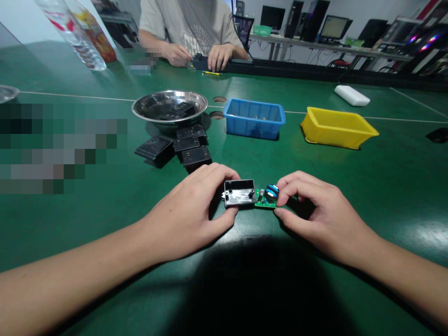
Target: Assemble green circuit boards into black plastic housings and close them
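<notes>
Between thumb and fingers, my left hand (pixel 196 212) grips a small black plastic case (pixel 240 197), its open hollow side facing me. A metal prong sticks out at the case's left end. My right hand (pixel 315 205) pinches the right end of a green circuit board (pixel 264 204) that carries a round blue-and-black component (pixel 272 192). The board's left end meets the right edge of the case; whether it reaches inside is hidden. Beyond my left hand lie several black cases (pixel 196 157) on the table, beside a steel bowl (pixel 170 122) with more black parts in it.
A blue bin (pixel 255 129) with small bits inside and a yellow bin (pixel 336 134) stand past my hands on the green table (pixel 385 196). Farther off are a white object (pixel 352 95), bottles (pixel 79 42) and a co-worker's hands (pixel 220 57) at a black bar.
</notes>
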A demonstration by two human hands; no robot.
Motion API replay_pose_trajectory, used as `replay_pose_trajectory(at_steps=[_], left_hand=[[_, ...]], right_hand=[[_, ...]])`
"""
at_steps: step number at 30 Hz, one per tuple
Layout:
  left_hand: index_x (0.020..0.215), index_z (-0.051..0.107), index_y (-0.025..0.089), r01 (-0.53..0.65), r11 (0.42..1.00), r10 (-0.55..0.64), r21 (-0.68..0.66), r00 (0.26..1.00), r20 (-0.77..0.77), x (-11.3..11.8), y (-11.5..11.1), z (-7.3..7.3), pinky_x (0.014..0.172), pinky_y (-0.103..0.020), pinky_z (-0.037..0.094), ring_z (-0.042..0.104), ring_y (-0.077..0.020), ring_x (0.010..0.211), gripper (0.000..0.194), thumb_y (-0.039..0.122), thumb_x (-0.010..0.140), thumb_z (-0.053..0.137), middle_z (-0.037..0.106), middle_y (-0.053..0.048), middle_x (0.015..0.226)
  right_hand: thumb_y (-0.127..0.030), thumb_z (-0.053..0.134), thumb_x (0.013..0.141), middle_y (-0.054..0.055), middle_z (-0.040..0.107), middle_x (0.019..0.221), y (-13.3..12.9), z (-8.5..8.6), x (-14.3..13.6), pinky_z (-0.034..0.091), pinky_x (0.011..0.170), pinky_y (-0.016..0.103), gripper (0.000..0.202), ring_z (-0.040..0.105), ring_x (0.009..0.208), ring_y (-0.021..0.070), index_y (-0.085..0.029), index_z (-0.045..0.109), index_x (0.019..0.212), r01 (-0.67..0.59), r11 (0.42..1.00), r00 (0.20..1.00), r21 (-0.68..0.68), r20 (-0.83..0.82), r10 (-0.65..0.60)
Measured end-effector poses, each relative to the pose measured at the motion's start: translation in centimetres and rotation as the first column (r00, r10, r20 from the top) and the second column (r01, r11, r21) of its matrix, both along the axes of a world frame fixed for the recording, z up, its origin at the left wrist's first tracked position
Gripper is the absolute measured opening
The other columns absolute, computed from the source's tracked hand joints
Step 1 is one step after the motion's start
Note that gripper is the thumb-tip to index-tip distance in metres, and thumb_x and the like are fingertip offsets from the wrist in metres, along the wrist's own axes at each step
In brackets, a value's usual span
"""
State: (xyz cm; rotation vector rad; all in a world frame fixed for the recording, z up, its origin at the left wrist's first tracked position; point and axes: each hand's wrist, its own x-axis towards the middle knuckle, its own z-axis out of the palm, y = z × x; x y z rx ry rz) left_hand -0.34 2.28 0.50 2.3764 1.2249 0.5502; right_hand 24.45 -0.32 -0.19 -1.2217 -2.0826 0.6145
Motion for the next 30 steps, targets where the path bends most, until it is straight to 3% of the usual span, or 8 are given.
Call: replay_pose_trajectory(at_steps=[30], left_hand=[[0.116,0.061,0.021,0.037,0.999,-0.036,0.012,0.999,-0.036,-0.04,0.06,0.05,0.087,-0.037,0.051,0.061,-0.0247,0.095,0.033,0.033,0.085,0.059,0.067,-0.007,0.107]], right_hand=[[-0.007,0.065,0.08,0.002,0.069,0.096,-0.02,0.18,0.06,0.048,0.078,0.029,0.015,0.065,0.088,0.018,-0.022,0.062,0.082,0.001,1.0,1.0,-0.022,-0.023,-0.001]])
